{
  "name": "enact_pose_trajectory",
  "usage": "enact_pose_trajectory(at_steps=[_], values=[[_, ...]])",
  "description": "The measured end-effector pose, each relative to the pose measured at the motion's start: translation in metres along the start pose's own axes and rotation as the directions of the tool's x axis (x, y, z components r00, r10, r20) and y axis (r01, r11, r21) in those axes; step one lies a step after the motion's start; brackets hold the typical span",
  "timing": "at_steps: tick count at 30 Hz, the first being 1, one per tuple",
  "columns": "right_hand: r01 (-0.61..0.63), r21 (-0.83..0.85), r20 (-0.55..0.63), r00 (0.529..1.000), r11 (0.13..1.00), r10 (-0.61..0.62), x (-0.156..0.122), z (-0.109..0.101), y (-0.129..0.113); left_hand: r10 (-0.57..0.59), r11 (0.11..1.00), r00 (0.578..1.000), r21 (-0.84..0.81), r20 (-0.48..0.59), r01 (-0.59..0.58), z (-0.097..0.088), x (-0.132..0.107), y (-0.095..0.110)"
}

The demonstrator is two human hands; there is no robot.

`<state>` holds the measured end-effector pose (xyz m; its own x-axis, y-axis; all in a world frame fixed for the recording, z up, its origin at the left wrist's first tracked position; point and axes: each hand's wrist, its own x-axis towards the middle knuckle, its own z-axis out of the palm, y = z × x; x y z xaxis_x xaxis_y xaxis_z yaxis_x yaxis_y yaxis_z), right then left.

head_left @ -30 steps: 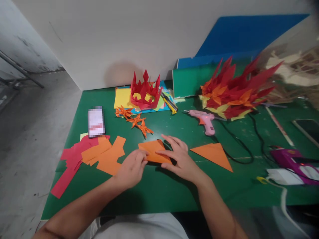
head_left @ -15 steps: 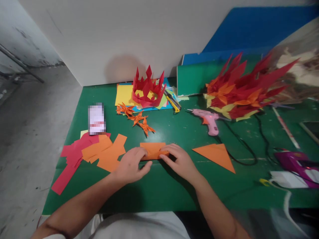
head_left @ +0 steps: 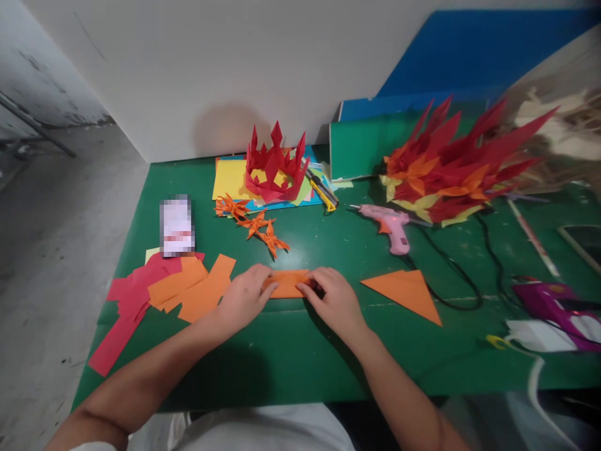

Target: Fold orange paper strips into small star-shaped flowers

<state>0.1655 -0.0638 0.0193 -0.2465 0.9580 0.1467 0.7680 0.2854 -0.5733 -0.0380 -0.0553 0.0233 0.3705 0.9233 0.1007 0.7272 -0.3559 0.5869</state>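
A folded strip of orange paper (head_left: pixel 287 285) lies flat on the green table between my hands. My left hand (head_left: pixel 248 291) grips its left end between thumb and fingers. At the other end my right hand (head_left: pixel 332 297) pinches the paper, thumb along the near edge and fingers bent over the top. Right of my hands rests a folded orange paper triangle (head_left: pixel 407 293). Loose orange paper pieces (head_left: pixel 206 291) lie left of my left hand, partly over red paper strips (head_left: pixel 136 300). Farther back are several small orange origami flowers (head_left: pixel 257 224).
A red paper crown (head_left: pixel 276 172) stands on coloured sheets at the back, beside a yellow cutter knife (head_left: pixel 323 191). A pink glue gun (head_left: pixel 387 225) with a black cord lies right of centre. Flame-like folded paper (head_left: pixel 455 169) sits behind it. A blurred phone-like object (head_left: pixel 177 225) is at left.
The paper's near edge has been folded up, leaving a narrower, flatter strip. My left thumb has moved from beside the paper onto it. The whole view has shifted slightly.
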Motion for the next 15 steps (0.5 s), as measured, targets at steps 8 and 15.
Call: enact_pose_trajectory(at_steps=[8, 15], values=[[-0.025, 0.021, -0.016, 1.000, 0.999, 0.026, 0.0008, 0.0012, 0.0015, 0.039, 0.990, 0.999, 0.138, -0.014, -0.036, 0.0097, -0.0002, -0.0016], [0.054, 0.064, 0.033, 0.998, 0.996, -0.057, 0.0053, -0.0016, 0.0071, 0.091, 0.981, 0.996, 0.173, 0.002, -0.090, 0.0054, -0.0003, 0.0006]])
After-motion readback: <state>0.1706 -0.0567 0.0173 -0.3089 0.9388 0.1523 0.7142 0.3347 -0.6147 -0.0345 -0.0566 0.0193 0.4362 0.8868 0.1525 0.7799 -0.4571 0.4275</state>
